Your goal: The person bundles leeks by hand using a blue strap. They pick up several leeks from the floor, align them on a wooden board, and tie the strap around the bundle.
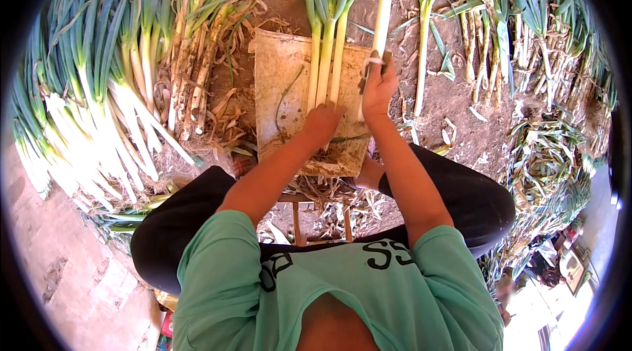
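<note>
Three leeks [326, 55] lie side by side on a dirt-stained pale board [272, 78] between my legs, their green tops pointing away from me. My left hand [321, 125] is closed around their white lower ends. To its right, my right hand [380, 93] grips another leek [386, 5] by its white shank, over the board's right edge. Something small and dark, with a pale strip beside it, shows by the right fingers; I cannot make out what it is. A long dark-green leaf strip [289, 98] lies on the board left of the leeks.
A large heap of white-shanked leeks [92, 111] spreads at the left, beside brown, dry-skinned ones [192, 65]. A single leek [422, 55] lies right of the board. More unpeeled bundles [484, 35] and a mound of leaf scraps [546, 167] are farther right.
</note>
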Tool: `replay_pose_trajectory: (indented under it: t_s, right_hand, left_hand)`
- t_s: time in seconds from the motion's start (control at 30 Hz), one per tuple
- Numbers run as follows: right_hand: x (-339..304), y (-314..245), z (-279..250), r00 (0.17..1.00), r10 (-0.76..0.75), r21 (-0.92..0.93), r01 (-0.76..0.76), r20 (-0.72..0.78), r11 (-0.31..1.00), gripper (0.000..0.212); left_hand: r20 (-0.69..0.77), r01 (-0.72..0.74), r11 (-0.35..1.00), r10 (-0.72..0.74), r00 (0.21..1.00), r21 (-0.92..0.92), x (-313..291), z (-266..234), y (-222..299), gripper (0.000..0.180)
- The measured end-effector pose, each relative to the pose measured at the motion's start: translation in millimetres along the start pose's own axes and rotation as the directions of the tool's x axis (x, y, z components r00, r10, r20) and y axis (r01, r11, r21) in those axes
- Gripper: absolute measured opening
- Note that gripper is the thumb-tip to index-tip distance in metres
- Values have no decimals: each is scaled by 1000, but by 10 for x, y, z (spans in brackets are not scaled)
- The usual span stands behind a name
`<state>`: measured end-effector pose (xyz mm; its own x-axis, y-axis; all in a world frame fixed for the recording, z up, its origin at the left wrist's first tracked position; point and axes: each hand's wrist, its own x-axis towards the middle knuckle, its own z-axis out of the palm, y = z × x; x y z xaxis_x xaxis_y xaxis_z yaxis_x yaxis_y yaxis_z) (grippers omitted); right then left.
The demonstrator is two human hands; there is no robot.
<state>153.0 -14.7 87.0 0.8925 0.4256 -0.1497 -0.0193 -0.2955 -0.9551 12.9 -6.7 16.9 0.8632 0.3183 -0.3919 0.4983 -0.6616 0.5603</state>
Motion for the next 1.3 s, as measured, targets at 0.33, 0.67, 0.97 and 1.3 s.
replay_pose_trajectory:
  t_s: [0.33,0.67,0.97,1.3]
  right_hand:
    - [-458,719,64,986,121,-481,-51,115,875,27]
    - [-178,253,55,969,247,-24,-247,-21,969,18]
    - [-464,1079,37,985,169,-363,-167,-26,917,32]
    - [-544,1045,-77,852,471,-602,-255,231,757,34]
  left_hand:
    - [25,-159,987,159,987,-7,-166,129,-391,44]
    - [-44,-224,972,221,974,-67,-193,193,-538,49]
    - [22,-238,971,238,971,-23,-179,110,-503,45]
    - [12,-255,966,256,967,-51,-188,77,-539,45]
